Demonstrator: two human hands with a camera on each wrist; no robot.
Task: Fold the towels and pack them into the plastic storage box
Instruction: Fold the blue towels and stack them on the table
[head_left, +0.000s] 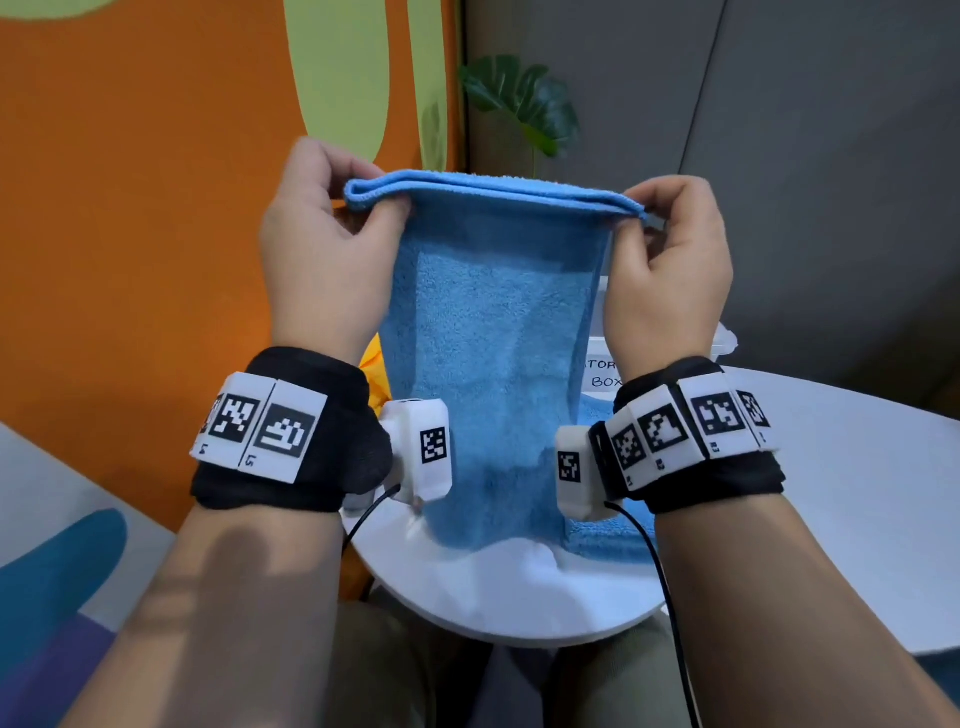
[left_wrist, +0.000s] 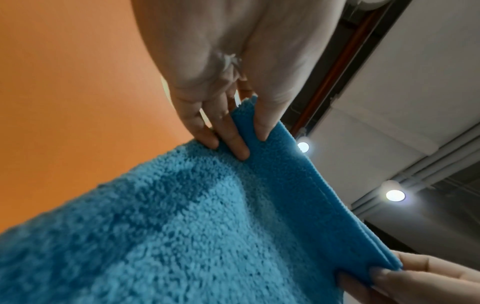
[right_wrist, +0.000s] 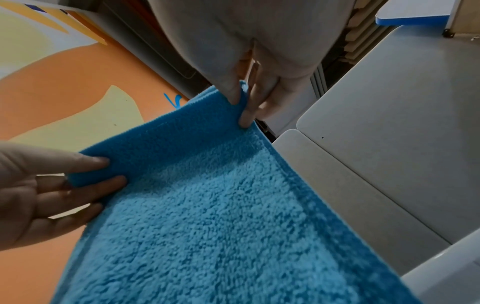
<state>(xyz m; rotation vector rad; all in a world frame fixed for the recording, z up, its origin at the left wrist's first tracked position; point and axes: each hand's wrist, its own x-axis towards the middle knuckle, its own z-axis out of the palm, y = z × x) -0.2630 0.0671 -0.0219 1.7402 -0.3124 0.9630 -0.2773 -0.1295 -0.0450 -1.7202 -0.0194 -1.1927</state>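
Blue towel (head_left: 488, 332) was held up in the air over the near edge of the round white table (head_left: 519, 597), doubled, its two bound top edges lying together. Left top corner was pinched by the left hand (head_left: 322, 244), thumb on the near face, fingers (left_wrist: 233, 142) curled behind. Right top corner was pinched the same way by the right hand (head_left: 670, 260), thumb and fingertips (right_wrist: 245, 119) closed on the hem. Top edge was stretched level between the two hands; the rest hung down, its lower end reaching the tabletop. Plastic storage box (head_left: 605, 374) was noted behind the towel on the table, mostly hidden, only part of a handwritten label showing. Something yellow (head_left: 373, 364) was glimpsed behind the left wrist; what it was could not be told. Plant (head_left: 524, 104) was seen by the grey wall
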